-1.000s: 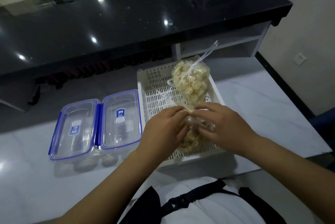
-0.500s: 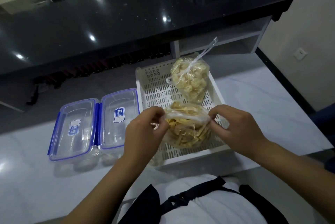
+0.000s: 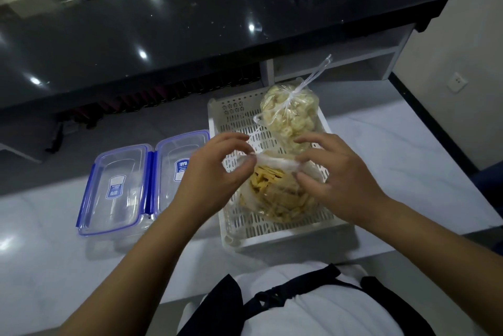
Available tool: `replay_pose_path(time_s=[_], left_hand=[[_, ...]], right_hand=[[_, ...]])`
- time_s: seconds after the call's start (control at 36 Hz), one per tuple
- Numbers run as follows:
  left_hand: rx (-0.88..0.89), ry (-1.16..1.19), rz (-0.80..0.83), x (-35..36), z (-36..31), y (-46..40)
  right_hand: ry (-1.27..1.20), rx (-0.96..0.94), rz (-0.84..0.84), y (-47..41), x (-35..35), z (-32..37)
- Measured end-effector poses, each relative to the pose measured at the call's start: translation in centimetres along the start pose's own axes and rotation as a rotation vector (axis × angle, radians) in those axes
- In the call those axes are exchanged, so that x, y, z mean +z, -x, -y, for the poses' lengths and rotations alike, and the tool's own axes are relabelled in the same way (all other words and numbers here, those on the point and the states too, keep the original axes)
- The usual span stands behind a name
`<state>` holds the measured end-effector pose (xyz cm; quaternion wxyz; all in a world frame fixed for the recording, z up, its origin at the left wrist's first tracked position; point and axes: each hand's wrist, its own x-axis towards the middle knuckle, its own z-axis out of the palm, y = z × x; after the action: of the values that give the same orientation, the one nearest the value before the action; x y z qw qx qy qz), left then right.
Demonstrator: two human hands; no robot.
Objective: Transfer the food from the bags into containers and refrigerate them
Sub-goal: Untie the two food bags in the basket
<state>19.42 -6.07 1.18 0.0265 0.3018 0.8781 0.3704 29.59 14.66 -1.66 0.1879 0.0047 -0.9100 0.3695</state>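
A white perforated basket [image 3: 275,235] stands on the pale counter. In its near half lies a clear bag of yellow strips [image 3: 277,196], its mouth spread wide. My left hand [image 3: 215,175] pinches the bag's left rim between thumb and fingers. My right hand [image 3: 337,177] pinches the right rim. A second bag of pale round pieces [image 3: 288,112], tied shut with a knot, lies in the basket's far half. Two clear containers with blue-edged clip lids, the left container [image 3: 114,188] and the right container [image 3: 177,161], sit side by side left of the basket, both lidded.
A black glossy counter [image 3: 190,30] rises behind the work surface, with open white shelves [image 3: 334,63] beneath its right end. The pale counter's front edge runs just below the basket. A wall socket [image 3: 458,82] is at the right. My apron and strap show at the bottom.
My hands, close together at the bag's top one second ago, have pulled apart, and the bag of yellow strips now gapes open. The view has shifted a little.
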Motion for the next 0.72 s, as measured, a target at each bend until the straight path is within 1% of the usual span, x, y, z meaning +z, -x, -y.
replay_pose_path(time_s=[0.08,0.17,0.25,0.33,0.42,0.47,0.53,0.61,0.72], left_hand=[[-0.012,0.065,-0.109,-0.4,0.0,-0.6],[-0.094,0.183,-0.195,-1.0,0.5,-0.8],[-0.230,0.374,-0.201,-1.3,1.2,-0.5],[-0.292,0.562,-0.161,-1.5,1.4,0.2],[-0.253,0.568,-0.135,-1.7,1.1,0.6],[-0.216,0.543,-0.104,-1.6,0.6,0.6],[-0.217,0.509,-0.082,-1.6,0.3,0.6],[-0.302,0.487,-0.091,-2.0,0.3,0.2],[-0.373,0.564,-0.155,-2.3,0.2,0.0]], right_hand=[[-0.059,0.057,-0.038,-0.7,-0.7,0.1],[-0.136,0.125,-0.059,-1.0,-1.6,0.0],[-0.224,0.190,-0.056,-1.0,-2.6,-0.5],[-0.341,0.222,0.037,-0.9,-3.5,-0.6],[-0.309,0.199,0.180,-0.9,-3.6,0.3],[-0.269,0.184,0.242,-1.3,-2.9,1.3],[-0.231,0.179,0.247,-2.0,-1.9,2.3],[-0.214,0.189,0.238,-3.8,-0.7,3.5],[-0.297,0.254,0.233,-5.4,-0.6,4.1]])
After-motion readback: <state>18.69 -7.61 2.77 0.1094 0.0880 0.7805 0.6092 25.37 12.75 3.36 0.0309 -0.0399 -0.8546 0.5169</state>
